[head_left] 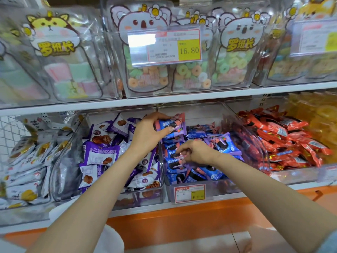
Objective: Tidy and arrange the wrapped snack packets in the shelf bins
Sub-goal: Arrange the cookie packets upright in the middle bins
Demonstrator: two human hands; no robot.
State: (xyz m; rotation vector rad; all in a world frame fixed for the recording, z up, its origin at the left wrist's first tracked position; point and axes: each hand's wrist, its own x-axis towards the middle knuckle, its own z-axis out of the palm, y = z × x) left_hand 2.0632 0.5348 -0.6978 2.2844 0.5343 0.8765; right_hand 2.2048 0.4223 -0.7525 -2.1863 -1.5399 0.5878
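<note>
nearest, the orange shelf front (182, 216) runs under a row of clear bins, and both forearms reach over it. the middle bin (218, 185), with one price label (189, 193) on its front wall, holds the blue cookie packets (226, 145): some stand in a row along its left side, others lie loose. the right hand (195, 152) sits low in this bin, fingers curled together and apparently pinching a front-row packet (173, 156); the knuckles hide the contact. the left hand (147, 132) is higher, over the bin's left wall, thumb and fingers clamped on one held packet (171, 125) above the row. four other kinds flank them: purple packets (102, 154) just left, white packets (27, 161) beyond, red packets (284, 136) right, yellow packets (319, 115) far right. above, a white shelf board (182, 97) carries three koala candy bags (238, 57) and two price tags (175, 45).
</note>
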